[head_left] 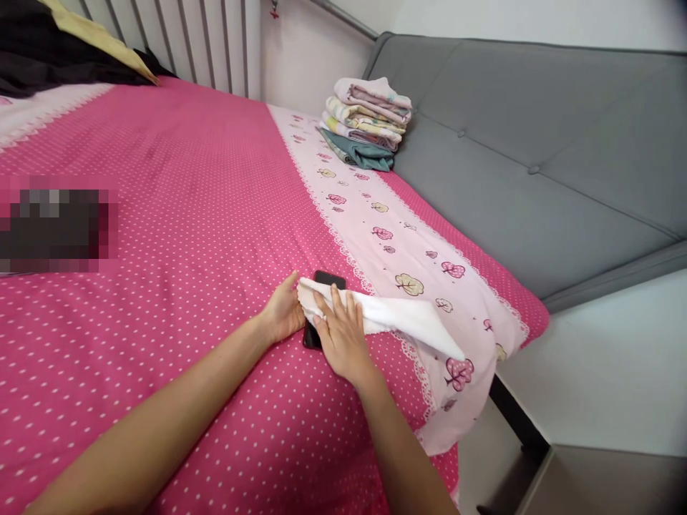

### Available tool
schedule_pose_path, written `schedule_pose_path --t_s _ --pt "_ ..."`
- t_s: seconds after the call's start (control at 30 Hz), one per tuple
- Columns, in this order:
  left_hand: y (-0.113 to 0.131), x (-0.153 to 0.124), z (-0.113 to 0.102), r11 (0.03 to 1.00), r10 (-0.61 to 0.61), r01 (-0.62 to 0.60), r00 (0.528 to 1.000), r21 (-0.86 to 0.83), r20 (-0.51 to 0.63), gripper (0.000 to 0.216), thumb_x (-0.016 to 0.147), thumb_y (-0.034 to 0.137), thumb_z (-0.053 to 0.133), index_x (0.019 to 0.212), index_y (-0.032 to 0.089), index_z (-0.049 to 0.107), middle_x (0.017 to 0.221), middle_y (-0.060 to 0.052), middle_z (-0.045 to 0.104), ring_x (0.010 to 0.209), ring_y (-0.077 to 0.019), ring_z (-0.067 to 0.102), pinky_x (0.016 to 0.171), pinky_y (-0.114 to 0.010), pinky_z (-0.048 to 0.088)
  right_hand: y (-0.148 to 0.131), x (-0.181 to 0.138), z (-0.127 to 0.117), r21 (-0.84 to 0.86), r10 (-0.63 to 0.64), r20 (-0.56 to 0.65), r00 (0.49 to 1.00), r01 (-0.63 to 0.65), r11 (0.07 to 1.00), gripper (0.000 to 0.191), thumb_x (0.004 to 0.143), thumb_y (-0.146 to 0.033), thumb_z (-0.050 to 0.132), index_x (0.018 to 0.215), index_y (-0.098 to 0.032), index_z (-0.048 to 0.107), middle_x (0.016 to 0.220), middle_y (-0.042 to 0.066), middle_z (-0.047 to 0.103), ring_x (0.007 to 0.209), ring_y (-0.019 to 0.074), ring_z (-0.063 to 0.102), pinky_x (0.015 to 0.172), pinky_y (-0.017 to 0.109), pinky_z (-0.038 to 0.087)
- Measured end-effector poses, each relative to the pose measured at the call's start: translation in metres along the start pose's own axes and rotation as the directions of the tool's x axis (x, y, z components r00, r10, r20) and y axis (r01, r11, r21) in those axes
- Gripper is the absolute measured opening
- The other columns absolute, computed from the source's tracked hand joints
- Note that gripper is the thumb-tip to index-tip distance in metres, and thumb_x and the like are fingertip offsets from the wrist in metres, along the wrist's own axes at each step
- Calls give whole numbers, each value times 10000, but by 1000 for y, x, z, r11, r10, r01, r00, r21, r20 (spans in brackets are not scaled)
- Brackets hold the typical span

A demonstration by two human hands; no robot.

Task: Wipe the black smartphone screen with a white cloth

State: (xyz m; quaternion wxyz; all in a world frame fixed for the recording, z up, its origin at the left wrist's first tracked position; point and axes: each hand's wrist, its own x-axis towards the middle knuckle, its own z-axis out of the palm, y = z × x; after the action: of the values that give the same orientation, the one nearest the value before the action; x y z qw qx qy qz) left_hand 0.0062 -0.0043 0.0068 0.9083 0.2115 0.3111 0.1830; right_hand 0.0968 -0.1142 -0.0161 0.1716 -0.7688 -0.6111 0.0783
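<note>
A white cloth (397, 316) lies stretched across the near corner of a bed with a pink polka-dot sheet (177, 214). Its left end covers most of a black phone (328, 279) lying flat on the sheet. My left hand (282, 312) grips the cloth's left end by the phone. My right hand (342, 332) presses flat, fingers spread, on the cloth over the phone. The cloth's right end tapers to a point near the bed's corner.
A stack of folded clothes (366, 123) sits at the far side of the bed against a grey padded headboard (537, 150). Dark and yellow fabric (59, 43) lies at the far left. A blurred-out patch (54, 229) sits on the left. The bed edge drops off at right.
</note>
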Motion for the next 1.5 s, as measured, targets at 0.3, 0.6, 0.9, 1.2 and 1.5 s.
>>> schedule_pose_path --t_s 0.3,0.6,0.9,1.2,1.5 --pt "2 4 -4 996 -6 10 999 92 -48 572 924 487 267 1125 28 543 786 -106 647 631 -150 606 630 -245 523 12 61 0 -38 197 18 980 -196 980 504 980 -437 231 1450 -276 314 1549 66 194 1412 324 141 1117 520 122" --pt "23 -2 -8 986 156 -152 986 65 -57 557 889 477 300 1089 26 559 752 -103 636 585 -148 586 596 -250 500 5 40 -6 101 55 80 995 -63 993 530 954 -517 276 1456 -347 258 1567 44 118 1415 318 140 1101 526 167" --pt "54 -7 -24 184 826 -369 561 911 60 599 789 583 464 1229 184 546 1341 -118 529 1279 -268 435 1087 -447 295 -13 37 -14 393 -117 97 988 70 917 553 876 -420 481 1392 -234 420 1557 77 150 1429 284 89 1127 494 128" --pt "-22 -8 -1 -651 299 -128 863 748 408 702 785 526 559 1403 236 393 1537 -155 194 1415 -346 113 1108 -582 121 147 4 -83 389 669 -338 662 -549 740 660 819 -435 485 1397 -131 391 1494 153 304 1394 275 219 1123 429 184" --pt "-15 10 -13 -693 469 -39 734 720 491 476 881 255 443 1346 157 459 1258 -191 521 1302 -325 382 1060 -609 230 174 8 -31 176 763 -370 530 -767 617 545 927 -444 246 1380 -211 440 1498 97 320 1383 272 238 1107 513 133"
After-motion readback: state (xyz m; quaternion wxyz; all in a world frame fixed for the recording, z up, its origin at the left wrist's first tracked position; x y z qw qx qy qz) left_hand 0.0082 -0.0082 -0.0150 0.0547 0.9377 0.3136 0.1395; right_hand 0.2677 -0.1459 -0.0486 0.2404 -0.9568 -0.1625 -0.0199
